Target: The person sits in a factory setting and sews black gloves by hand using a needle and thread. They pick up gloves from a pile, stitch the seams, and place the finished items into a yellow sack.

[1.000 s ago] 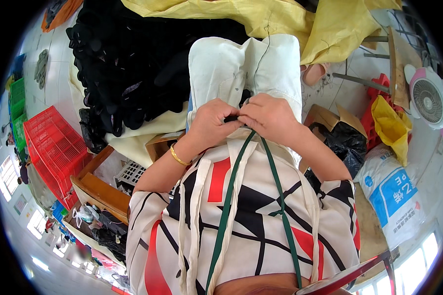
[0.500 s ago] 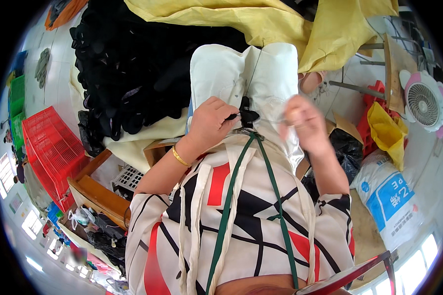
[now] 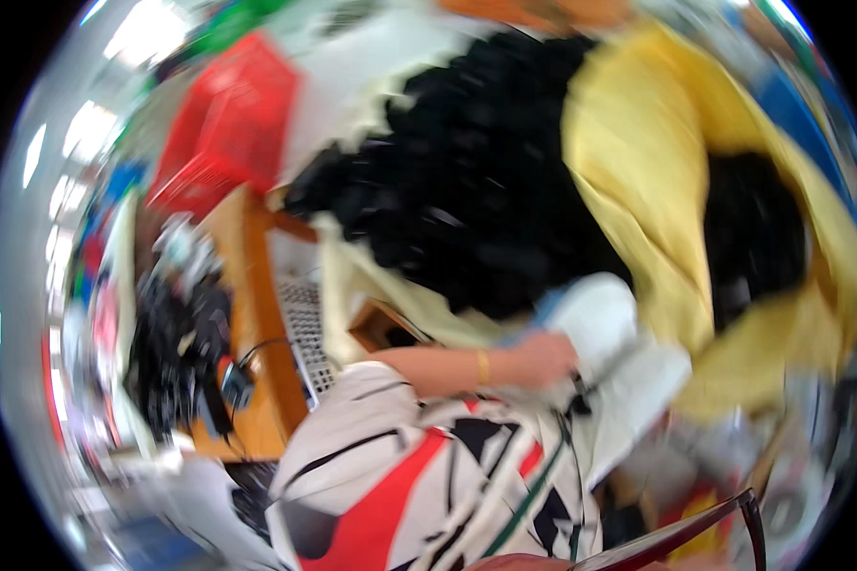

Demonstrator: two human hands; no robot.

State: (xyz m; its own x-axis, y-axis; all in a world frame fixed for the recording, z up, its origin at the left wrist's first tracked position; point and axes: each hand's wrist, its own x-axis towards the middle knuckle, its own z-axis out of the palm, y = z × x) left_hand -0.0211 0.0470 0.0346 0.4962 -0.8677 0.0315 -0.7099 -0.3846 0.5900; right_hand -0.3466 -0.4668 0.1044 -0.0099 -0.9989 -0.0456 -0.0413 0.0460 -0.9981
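The whole view is smeared by motion. My left hand (image 3: 541, 360), with a gold bracelet at the wrist, is curled closed above the white cloth (image 3: 628, 400) over my lap. A small black piece (image 3: 578, 402) shows at its fingertips; its exact kind is too blurred to tell. My right hand is out of sight. Beyond my lap lies a large heap of black fabric pieces (image 3: 486, 181).
Yellow sheeting (image 3: 638, 143) edges the heap on the right, with more black pieces (image 3: 757, 228) inside its fold. To the left are a red plastic crate (image 3: 229, 124), a wooden table (image 3: 248, 314), a perforated white basket (image 3: 305, 324) and black plastic bags (image 3: 176, 352).
My view has swung to the left, so table and crate take up more of it. My right hand has gone out of view. The left hand stays over my lap.
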